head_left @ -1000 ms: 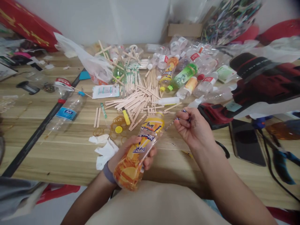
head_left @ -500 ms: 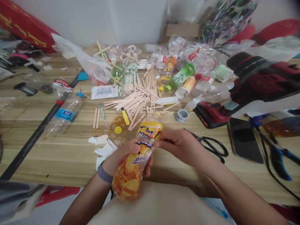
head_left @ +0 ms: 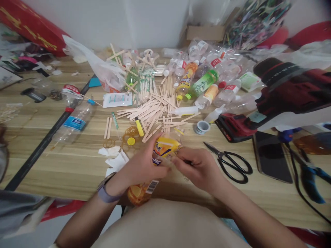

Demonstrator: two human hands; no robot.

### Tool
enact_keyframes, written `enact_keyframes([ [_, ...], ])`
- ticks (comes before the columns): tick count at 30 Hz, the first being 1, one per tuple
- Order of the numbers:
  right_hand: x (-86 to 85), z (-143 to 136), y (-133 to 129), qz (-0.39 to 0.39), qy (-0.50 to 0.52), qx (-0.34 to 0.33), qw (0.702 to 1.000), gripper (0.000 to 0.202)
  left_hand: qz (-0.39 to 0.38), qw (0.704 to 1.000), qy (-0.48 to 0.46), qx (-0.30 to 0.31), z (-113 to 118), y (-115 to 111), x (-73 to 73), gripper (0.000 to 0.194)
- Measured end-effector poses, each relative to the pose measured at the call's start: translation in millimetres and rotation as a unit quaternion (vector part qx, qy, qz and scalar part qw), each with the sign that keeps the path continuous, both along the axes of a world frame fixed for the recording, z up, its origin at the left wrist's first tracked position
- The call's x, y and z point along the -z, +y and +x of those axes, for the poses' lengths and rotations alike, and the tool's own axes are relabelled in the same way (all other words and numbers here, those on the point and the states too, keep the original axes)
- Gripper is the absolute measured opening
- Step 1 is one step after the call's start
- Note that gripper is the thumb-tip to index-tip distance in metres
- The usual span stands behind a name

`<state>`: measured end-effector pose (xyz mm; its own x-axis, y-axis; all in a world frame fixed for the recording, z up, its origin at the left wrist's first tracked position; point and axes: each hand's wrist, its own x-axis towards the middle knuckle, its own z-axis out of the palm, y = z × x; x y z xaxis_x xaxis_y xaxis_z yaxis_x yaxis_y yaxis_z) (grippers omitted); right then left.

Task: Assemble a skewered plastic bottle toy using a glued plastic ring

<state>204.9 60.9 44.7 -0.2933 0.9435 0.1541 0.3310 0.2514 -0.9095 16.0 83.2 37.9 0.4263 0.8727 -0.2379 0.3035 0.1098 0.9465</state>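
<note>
A plastic drink bottle [head_left: 138, 194] with a yellow and orange label [head_left: 165, 146] leans over the table's front edge, close to my body. My left hand [head_left: 142, 165] is wrapped around its middle and covers much of it. At the right side of the bottle, my right hand [head_left: 200, 168] has its fingers pinched together on the label's edge; the exact grip is partly hidden. Black-handled scissors [head_left: 232, 165] lie just right of that hand. Left of the bottle are white tissue scraps [head_left: 116, 160], rubber bands [head_left: 132, 131] and a yellow cap [head_left: 131, 141].
Wooden craft sticks [head_left: 152, 110] lie heaped mid-table, with several plastic bottles [head_left: 205, 82] behind. To the right are a red-black power drill [head_left: 292, 93], a phone [head_left: 272, 156] and pliers [head_left: 310, 182]. A blue-labelled bottle [head_left: 73, 123] rests on a black strip [head_left: 38, 155] at left.
The bottle has turned, so a barcode now shows. My left hand has shifted over its front, and my right fingers have closed in at the label's side. The scissors are more fully visible.
</note>
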Motion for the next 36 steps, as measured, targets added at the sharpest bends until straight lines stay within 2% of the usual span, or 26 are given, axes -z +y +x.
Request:
enact_keyframes([
  [3, 10.4, 2, 0, -0.102, 0.138, 0.017, 0.985, 0.044, -0.021, 0.999, 0.004, 0.027, -4, 2, 5.8, 0.094],
  [5, 18.1, 3, -1, -0.152, 0.191, 0.019, 0.97, 0.046, -0.025, 0.999, 0.002, 0.039, -9, 4, 6.2, 0.091],
  [12, 33.9, -2, -9, -0.218, 0.279, 0.05, 0.934, 0.044, -0.059, 0.995, -0.023, 0.071, -14, 4, 2.4, 0.085],
  [18, 34.0, -10, -13, -0.25, 0.355, 0.086, 0.897, 0.044, -0.106, 0.986, -0.092, 0.094, -18, 5, 12.7, 0.089],
  [26, 32.8, -15, -19, -0.27, 0.428, 0.098, 0.857, 0.044, -0.159, 0.973, -0.121, 0.112, -19, 4, 16.2, 0.087],
  [28, 29.4, -14, -19, -0.266, 0.451, 0.112, 0.845, 0.048, -0.195, 0.955, -0.189, 0.122, -19, 1, 21.0, 0.077],
  [31, 24.8, -11, -16, -0.254, 0.482, 0.136, 0.828, 0.053, -0.26, 0.901, -0.314, 0.148, -20, 0, 30.9, 0.064],
  [33, 23.5, -9, -13, -0.245, 0.491, 0.152, 0.822, 0.052, -0.258, 0.893, -0.338, 0.145, -21, 2, 36.6, 0.059],
  [36, 22.0, -7, -5, -0.229, 0.5, 0.172, 0.817, 0.049, -0.235, 0.901, -0.339, 0.136, -19, 6, 40.7, 0.059],
])
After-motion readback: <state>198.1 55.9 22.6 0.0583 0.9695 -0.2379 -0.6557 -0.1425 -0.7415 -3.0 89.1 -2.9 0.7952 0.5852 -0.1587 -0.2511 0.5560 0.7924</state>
